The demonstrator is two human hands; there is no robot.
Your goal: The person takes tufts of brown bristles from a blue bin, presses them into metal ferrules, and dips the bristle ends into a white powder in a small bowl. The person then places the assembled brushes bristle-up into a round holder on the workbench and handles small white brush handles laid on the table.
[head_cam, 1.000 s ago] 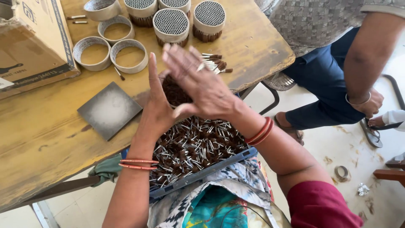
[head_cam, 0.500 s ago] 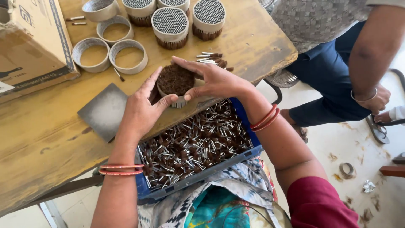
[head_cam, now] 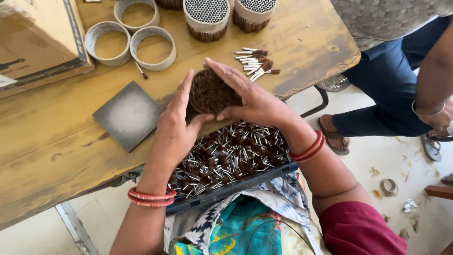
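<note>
- Bundle (head_cam: pixel 213 90), a round brown wad of small sticks, sits between both hands above the bench's near edge, just over the tray (head_cam: pixel 236 188).
- Left hand (head_cam: pixel 175 127): palm flat vs. bundle's left side, fingers straight and together, thumb tucked under the bottom edge.
- Right hand (head_cam: pixel 252 97): cupped over top and right side, fingers curled on the rim, thumb on the lower edge. Both hands clamped on it.
- Vs. 0.5 s ago: same two-hand hold, bundle at abt the same spot; left fingers now straighter and pressed closer. Vs. 1 s ago: right hand was spread open above, now wrapped on.
- Tray rests on the lap, tucked under the bench edge, full of loose sticks (head_cam: pixel 226 153) w/ white and brown ends.
- Grey plate (head_cam: pixel 128 114) lies left of the left hand, near but apart.
- Small pile of sticks (head_cam: pixel 255 61) beyond the right hand, twd far right corner.
- Empty rings (head_cam: pixel 152 47) at far left, by a carton (head_cam: pixel 37 42); filled rings (head_cam: pixel 206 18) at far edge.
- Other person (head_cam: pixel 401 71) stands past the bench's right end.
- Right hand hides most of the bundle's top.
</note>
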